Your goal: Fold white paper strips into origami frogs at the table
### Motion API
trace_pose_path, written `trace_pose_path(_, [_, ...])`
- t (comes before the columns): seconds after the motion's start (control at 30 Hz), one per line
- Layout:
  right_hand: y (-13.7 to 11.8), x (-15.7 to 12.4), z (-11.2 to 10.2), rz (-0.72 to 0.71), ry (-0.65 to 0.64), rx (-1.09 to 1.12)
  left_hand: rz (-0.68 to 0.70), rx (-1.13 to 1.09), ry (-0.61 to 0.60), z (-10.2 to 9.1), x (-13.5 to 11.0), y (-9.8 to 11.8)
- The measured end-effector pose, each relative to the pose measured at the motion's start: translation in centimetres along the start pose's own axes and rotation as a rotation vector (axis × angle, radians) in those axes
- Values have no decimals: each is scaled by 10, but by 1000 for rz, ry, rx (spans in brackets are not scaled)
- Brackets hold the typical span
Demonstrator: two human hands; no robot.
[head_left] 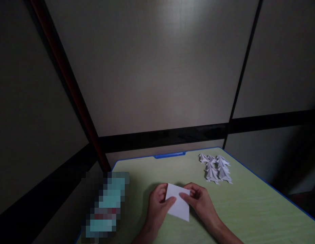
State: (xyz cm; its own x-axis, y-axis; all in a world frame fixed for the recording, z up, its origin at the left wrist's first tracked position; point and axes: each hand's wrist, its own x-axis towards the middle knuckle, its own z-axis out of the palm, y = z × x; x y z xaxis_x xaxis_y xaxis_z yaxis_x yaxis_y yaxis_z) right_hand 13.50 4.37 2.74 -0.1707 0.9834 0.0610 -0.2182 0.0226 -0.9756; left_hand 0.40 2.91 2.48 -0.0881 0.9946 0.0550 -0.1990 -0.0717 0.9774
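Far left on the green, blue-edged desk (251, 203), a pixelated teal object (107, 200); now the left hand (157, 205), thumb on top, pinches the white paper sheet (178, 208) over the desk's near middle. The right hand (200, 200) grips its other side, and folded paper figures (215, 169) cluster beyond, toward the far right corner.

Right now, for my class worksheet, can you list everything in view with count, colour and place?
paper sheet: 1, white, between both hands
folded paper figures: several overlapping, exact count unclear, white, table's far right
table: 1, pale green with blue edge, under the hands
handle: 1, blue, table's far edge
blurred item: teal, left; count unclear
wall panels: several, grey, behind
strip: 1, dark red, left
bands: several, black, across panels
left hand, right hand: 2, bare, gripping paper
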Motion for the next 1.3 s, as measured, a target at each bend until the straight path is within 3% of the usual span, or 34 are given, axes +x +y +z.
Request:
trace_pose_path(0.23, [0,-3,1,60,-103,-70,28,74,68,0,-1,4])
trace_pose_path(0.4, [0,-4,2,49,-67,-54,120,111,38,1,-4,2])
trace_pose_path(0.6, [-4,-7,6,-6,-31,-70,-27,51,-30,2,-4,0])
trace_pose_path(0.87, [-3,-11,8,-126,4,-228,-19,-9,-31,0,0,-3])
trace_pose_path(1.1, [-18,-24,14,-342,-255,-482,17,13,9,0,0,1])
trace_pose_path(1.3, [-18,-22,10,-332,-241,-536,-66,-63,-1,1,-1,4])
